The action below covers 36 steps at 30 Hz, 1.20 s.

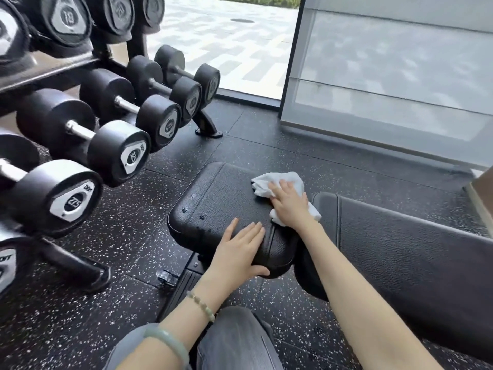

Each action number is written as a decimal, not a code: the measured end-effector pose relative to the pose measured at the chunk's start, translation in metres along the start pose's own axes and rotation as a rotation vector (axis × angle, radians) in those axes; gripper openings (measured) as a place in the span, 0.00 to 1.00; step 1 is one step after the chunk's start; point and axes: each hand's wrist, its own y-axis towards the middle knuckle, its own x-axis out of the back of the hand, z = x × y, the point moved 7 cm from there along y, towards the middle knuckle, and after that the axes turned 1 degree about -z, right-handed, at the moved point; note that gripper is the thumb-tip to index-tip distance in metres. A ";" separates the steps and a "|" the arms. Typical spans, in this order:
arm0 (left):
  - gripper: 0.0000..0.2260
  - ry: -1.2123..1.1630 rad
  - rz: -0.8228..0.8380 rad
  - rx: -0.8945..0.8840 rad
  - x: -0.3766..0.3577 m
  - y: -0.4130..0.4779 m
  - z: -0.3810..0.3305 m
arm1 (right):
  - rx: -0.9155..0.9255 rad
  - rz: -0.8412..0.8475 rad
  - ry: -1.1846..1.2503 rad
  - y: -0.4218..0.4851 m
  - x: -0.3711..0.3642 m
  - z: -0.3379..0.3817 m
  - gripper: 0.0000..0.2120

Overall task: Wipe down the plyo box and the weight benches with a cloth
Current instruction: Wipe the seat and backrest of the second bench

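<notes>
**Cloth on the seat pad, both hands down flat**

Here I am at the weight bench; my right hand (289, 206) is on top of the white cloth (277, 180), fingers spread and laid straight, palm pressing the cloth down, not pinching it; the cloth is bunched and crumpled under my palm, with one end poking out past my fingertips and the other behind my wrist; it sits on the far right part of the black seat pad (213, 193), right by the gap where the seat meets the long back pad (400, 249); my left hand (240, 249) is on the near side of the same seat pad, fingers straight and close together on the top surface, thumb lying against the rounded near edge; it holds nothing, it just rests on the leather; a few small dark wet-looking marks (193, 213) show on the left part of the pad, apart from the cloth; on my left wrist there is a beaded bracelet (201, 305), and further up the arm a pale green bangle (168, 340); my knee in grey jeans (234, 340) is below, near the bench frame; to my left, the rack of black dumbbells (112, 145) stands on the speckled rubber floor (266, 145); beyond it, a window (226, 36) looks out onto paving.
</notes>
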 end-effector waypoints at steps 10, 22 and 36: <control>0.45 -0.017 0.014 0.024 -0.005 -0.002 -0.001 | 0.070 -0.034 -0.086 0.016 -0.001 0.013 0.21; 0.38 -0.065 -0.101 0.097 0.015 -0.027 0.026 | 0.213 -0.033 -0.014 -0.021 -0.011 0.030 0.22; 0.31 -0.096 -0.163 0.453 0.035 -0.086 0.153 | 0.051 -0.042 -0.135 0.034 -0.004 0.047 0.23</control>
